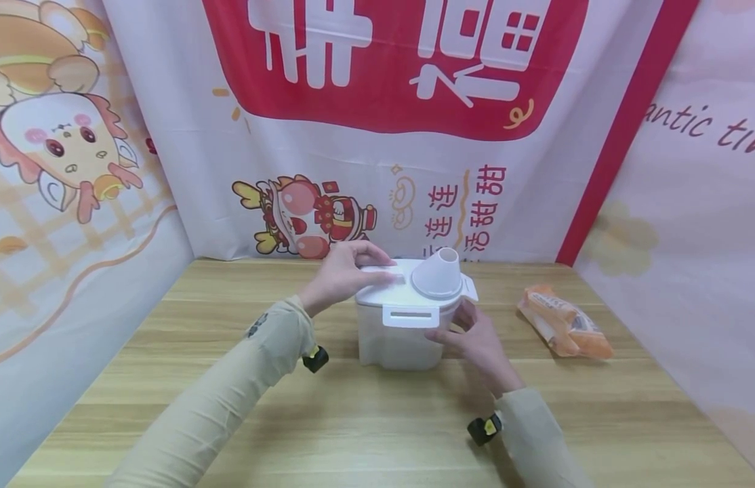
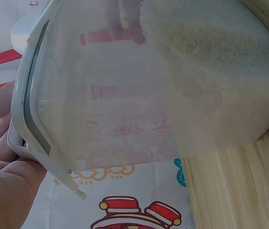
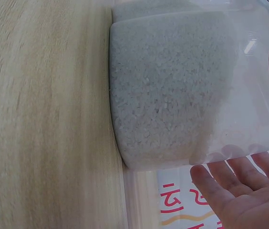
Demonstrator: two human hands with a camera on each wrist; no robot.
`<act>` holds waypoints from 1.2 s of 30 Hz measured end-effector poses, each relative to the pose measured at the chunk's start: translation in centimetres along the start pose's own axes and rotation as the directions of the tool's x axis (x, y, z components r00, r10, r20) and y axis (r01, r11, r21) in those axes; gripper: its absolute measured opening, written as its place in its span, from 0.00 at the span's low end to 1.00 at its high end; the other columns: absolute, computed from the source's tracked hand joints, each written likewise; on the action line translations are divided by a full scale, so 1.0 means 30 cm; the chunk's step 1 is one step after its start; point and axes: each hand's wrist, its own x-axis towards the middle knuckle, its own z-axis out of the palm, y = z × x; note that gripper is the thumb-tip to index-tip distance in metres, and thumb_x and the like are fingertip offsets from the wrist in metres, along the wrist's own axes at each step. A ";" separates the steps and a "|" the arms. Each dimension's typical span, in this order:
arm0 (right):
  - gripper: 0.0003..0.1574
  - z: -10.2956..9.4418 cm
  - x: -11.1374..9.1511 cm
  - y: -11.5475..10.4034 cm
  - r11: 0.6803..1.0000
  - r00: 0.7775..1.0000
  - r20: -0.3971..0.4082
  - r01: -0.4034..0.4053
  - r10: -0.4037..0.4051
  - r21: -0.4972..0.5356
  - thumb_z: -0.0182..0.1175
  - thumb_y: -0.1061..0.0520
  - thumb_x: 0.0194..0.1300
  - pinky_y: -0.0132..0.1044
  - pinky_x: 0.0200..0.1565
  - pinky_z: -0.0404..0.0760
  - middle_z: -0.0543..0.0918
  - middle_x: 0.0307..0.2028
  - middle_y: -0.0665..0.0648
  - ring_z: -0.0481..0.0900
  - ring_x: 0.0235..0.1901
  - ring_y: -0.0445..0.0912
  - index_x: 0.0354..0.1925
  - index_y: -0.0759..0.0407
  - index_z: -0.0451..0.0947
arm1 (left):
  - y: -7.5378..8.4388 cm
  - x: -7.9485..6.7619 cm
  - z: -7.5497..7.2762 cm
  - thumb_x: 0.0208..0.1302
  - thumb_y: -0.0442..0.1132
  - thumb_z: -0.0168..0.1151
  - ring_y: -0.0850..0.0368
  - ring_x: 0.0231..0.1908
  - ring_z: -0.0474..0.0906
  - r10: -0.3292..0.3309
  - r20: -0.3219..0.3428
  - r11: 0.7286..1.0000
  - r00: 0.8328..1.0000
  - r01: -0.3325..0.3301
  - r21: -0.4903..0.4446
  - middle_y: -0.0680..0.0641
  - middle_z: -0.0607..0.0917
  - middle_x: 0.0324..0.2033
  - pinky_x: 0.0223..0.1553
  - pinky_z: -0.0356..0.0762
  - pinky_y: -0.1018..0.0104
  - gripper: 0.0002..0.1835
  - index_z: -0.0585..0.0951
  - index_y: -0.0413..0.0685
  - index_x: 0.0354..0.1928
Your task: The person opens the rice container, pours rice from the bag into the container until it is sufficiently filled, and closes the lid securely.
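Observation:
A clear plastic rice container with a white lid stands upright on the wooden table. White rice fills its lower part. A white cone-shaped spout cap rises from the lid's right side, and a latch hangs at the front. My left hand grips the lid at its left end, thumb and fingers about a small raised part; in the left wrist view, the left fingers lie against the lid. My right hand holds the container's right side, thumb in front and fingers along the wall.
To the right on the table lies an orange and white plastic packet. Printed cloth hangs right behind the table's back edge, and more cloth flanks both sides. A small black camera sits on each wrist.

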 end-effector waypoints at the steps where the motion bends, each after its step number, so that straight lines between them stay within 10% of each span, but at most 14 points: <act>1: 0.59 0.000 0.000 0.000 1.000 1.000 -0.002 -0.001 0.001 0.000 0.80 0.42 0.42 0.55 0.67 0.63 0.71 0.66 0.51 0.66 0.65 0.50 0.70 0.45 0.64 | 0.001 0.000 0.000 0.51 0.45 0.79 0.57 0.48 0.82 -0.001 0.002 1.000 1.000 0.001 0.006 0.56 0.88 0.38 0.57 0.75 0.53 0.16 0.85 0.52 0.41; 36: 0.61 0.001 0.002 -0.001 1.000 1.000 0.002 -0.028 0.028 0.013 0.81 0.44 0.42 0.54 0.67 0.62 0.70 0.66 0.51 0.65 0.66 0.50 0.71 0.46 0.63 | 0.014 -0.011 -0.010 0.52 0.48 0.78 0.55 0.51 0.80 -0.008 0.021 0.995 1.000 0.006 0.102 0.58 0.87 0.39 0.59 0.72 0.47 0.15 0.85 0.55 0.39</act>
